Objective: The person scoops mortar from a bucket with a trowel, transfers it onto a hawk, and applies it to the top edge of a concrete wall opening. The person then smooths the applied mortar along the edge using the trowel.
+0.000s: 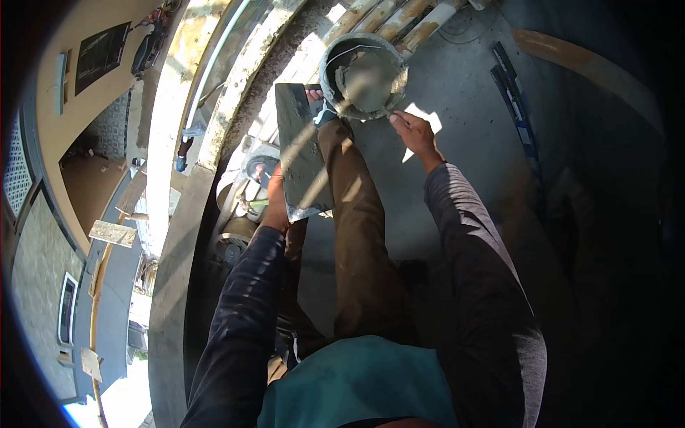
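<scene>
The bucket (398,91) stands on the grey floor (457,143) and serves as the reference for all positions. It contains a grey paste (365,80), which also coats part of the inner wall; a thin wire handle (354,49) crosses the far side of the opening.

Right hand (416,134): located at the near right rim of the bucket. The fingers are curled inward. Whether they clasp a tool handle or the rim itself cannot be told.

Left hand (277,189): located to the left of the bucket and nearer the wearer, at the left edge of a flat board (295,135). The fingers are hidden by the board; their grip cannot be told. The board lies left of the bucket, its surface smeared with grey material.

A trousered leg (357,221) extends from the wearer toward the bucket, right of the board. Pipes (392,25) lie beyond the bucket. A long blue tool (524,128) lies well to its right.
</scene>
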